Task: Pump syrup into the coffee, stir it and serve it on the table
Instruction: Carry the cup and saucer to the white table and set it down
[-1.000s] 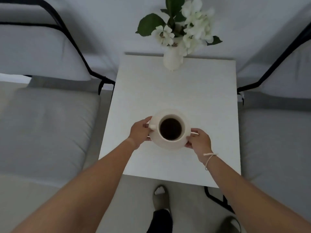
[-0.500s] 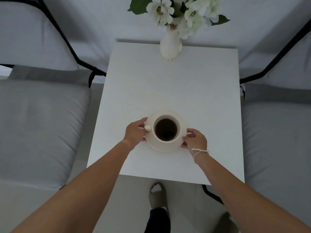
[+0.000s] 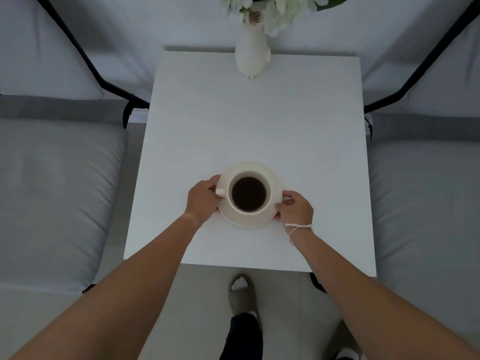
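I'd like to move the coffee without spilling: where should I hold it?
Grip the saucer by its rim on opposite sides, left and right, as both hands do now: left hand, right hand. The cup is nearly full, so a level two-sided hold probably beats the small handle facing left.

A white vase with white flowers stands at the far edge. On each side there is a grey cushioned seat with a black metal frame. Below, a foot in a slipper stands on the floor
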The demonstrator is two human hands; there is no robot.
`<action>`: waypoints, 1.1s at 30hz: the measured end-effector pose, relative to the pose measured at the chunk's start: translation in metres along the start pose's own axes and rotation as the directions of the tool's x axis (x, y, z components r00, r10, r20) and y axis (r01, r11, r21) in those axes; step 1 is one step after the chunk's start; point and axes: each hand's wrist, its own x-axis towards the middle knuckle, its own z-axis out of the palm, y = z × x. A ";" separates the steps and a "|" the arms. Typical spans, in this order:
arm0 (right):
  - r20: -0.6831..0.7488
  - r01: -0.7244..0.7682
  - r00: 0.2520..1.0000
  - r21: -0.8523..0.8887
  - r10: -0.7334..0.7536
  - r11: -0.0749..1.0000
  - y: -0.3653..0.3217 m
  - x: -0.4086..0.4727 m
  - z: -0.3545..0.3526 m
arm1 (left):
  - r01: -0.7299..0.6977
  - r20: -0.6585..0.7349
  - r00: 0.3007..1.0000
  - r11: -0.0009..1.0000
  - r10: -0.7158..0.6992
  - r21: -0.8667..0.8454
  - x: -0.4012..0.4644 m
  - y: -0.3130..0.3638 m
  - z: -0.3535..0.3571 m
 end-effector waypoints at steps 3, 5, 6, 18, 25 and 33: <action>-0.026 0.020 0.999 -0.057 -0.022 0.998 -0.001 -0.002 0.003 | -0.039 -0.025 0.999 0.997 0.041 0.070 -0.001 -0.003 0.000; -0.041 0.017 0.999 -0.074 -0.020 0.997 -0.002 -0.003 0.004 | -0.062 -0.031 0.997 0.992 0.066 0.111 -0.001 -0.004 0.001; -0.046 0.018 0.999 -0.091 -0.023 0.996 -0.003 -0.003 0.003 | -0.072 -0.033 0.996 0.989 0.077 0.130 -0.001 -0.004 0.001; 0.030 0.142 0.990 -0.325 -0.140 0.935 -0.001 -0.009 -0.007 | -0.067 -0.076 0.994 0.985 0.080 0.156 -0.004 -0.006 0.005; 0.117 0.279 0.960 -0.395 -0.253 0.875 0.012 -0.008 -0.020 | -0.090 -0.086 0.990 0.969 0.113 0.230 -0.004 -0.014 0.002; 0.142 0.499 0.810 -0.677 -0.569 0.541 0.036 -0.003 -0.040 | -0.213 -0.096 0.908 0.647 0.408 0.733 -0.023 -0.043 -0.010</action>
